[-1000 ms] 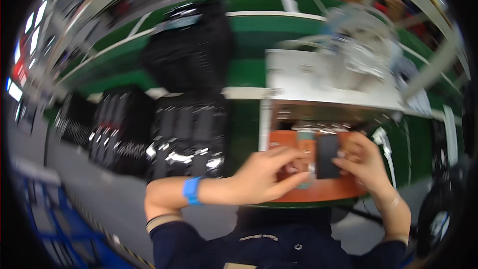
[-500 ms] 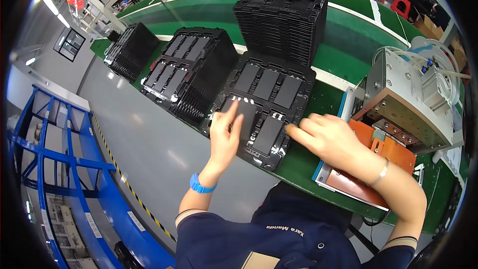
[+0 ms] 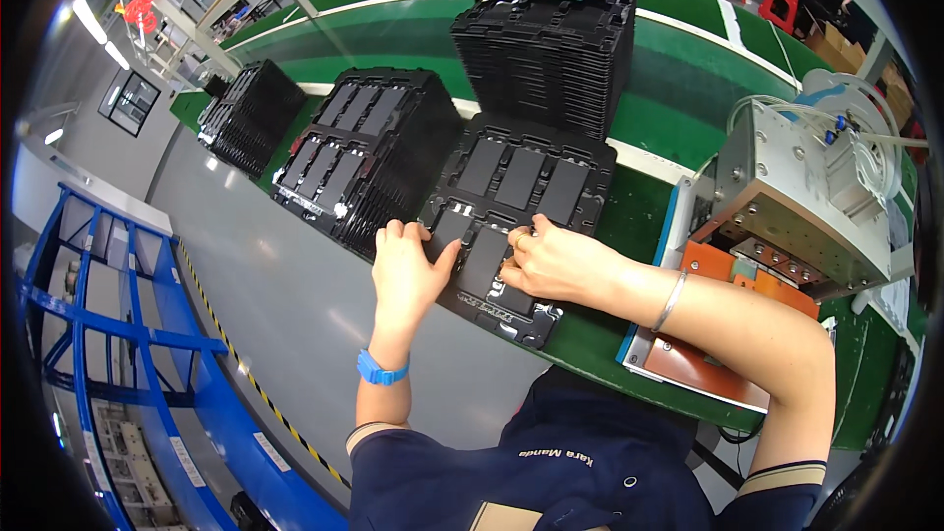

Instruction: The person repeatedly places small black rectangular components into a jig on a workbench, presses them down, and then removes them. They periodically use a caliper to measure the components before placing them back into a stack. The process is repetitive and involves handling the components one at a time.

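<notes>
A black plastic tray [image 3: 531,329] lies on the green bench in front of me, with flat dark grey rectangular pieces, like battery cells, in its slots. My left hand [image 3: 411,265] is at the tray's left edge, thumb and fingers apart, beside the front left piece [image 3: 452,229]. My right hand [image 3: 556,261] reaches over the front right slot, fingers bent and pressed together. Its fingertips are by the right edge of the front middle piece [image 3: 482,261]. Whatever they grip is hidden, and the hand covers most of the front right slot.
Behind the tray rises a tall stack of black trays [image 3: 541,49]. Left of it stand a filled tray stack [image 3: 369,147] and a farther stack [image 3: 251,118]. A metal machine [image 3: 796,197] with an orange plate [image 3: 708,261] is at the right. Blue shelving [image 3: 128,324] stands at left.
My right hand has moved left from beside the tray to over its front right slot. My left hand has drawn back left from above the front middle piece to the tray's left edge.
</notes>
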The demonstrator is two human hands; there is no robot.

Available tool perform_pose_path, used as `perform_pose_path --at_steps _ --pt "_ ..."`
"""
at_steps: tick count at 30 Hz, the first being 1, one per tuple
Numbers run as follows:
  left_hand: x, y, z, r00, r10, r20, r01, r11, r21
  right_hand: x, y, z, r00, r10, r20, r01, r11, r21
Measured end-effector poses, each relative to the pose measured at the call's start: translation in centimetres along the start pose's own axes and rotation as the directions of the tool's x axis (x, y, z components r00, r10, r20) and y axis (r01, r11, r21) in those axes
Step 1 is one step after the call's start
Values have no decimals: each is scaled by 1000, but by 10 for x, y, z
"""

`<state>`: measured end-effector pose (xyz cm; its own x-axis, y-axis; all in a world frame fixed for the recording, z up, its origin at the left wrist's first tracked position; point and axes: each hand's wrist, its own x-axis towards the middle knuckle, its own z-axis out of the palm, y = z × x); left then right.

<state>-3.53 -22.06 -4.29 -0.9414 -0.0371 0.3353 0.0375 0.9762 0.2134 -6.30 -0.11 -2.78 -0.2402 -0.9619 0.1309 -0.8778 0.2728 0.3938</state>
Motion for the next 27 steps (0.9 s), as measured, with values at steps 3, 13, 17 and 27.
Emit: perform_pose_path --at_steps 3,13,17,27 --pt "9 -10 -7 994 -34 103 32 999 13 -4 -6 -12 999 -33 36 38 986 -160" --pt "28 26 -34 979 196 48 -154 877 -455 -197 -65 -121 801 438 -409 -517 850 -100" --pt "57 71 5 759 340 555 333 530 -780 -248 -86 -122 628 733 -261 -766 642 -41" --pt "57 148 -5 842 537 53 -508 822 -258 -246 -83 -107 342 939 -28 -861 325 390"
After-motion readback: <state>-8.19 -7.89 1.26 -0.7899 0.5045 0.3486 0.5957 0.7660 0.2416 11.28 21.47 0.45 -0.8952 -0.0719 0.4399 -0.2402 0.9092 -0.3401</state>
